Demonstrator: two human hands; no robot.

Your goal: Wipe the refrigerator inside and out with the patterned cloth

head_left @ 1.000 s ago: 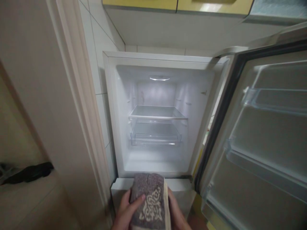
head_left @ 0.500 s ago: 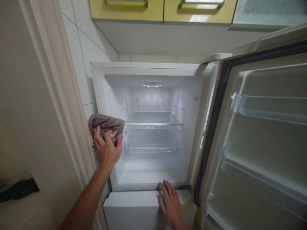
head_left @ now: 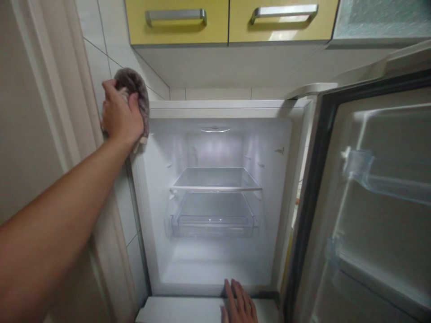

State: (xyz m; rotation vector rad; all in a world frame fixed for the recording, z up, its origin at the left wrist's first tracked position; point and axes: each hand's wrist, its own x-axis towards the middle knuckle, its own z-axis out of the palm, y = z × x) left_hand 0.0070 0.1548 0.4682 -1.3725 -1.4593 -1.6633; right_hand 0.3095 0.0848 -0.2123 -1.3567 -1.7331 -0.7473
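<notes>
Bunched in my left hand (head_left: pixel 121 114) is a grey-brown cloth (head_left: pixel 134 83), held at the top left corner of the fridge (head_left: pixel 215 107). Part of the cloth hangs over the fridge's front edge there. My right hand (head_left: pixel 239 305) lies at the bottom front of the fridge opening, its fingers stretched out over the top of the lower door (head_left: pixel 182 309). Inside the lit fridge are a glass shelf (head_left: pixel 217 178) and, below it, a clear plastic drawer (head_left: pixel 213 226).
The fridge door (head_left: pixel 380 224) stands swung out to the right, with clear door racks (head_left: pixel 397 186) on it. Yellow cupboards (head_left: pixel 178 33) hang above. A pale door frame (head_left: pixel 72 89) and a tiled wall (head_left: pixel 126 211) run close along the left.
My left hand has moved up with the cloth, from the middle of the fridge's left edge to its top left corner. My right hand stays by the lower door; the view has tilted upward.
</notes>
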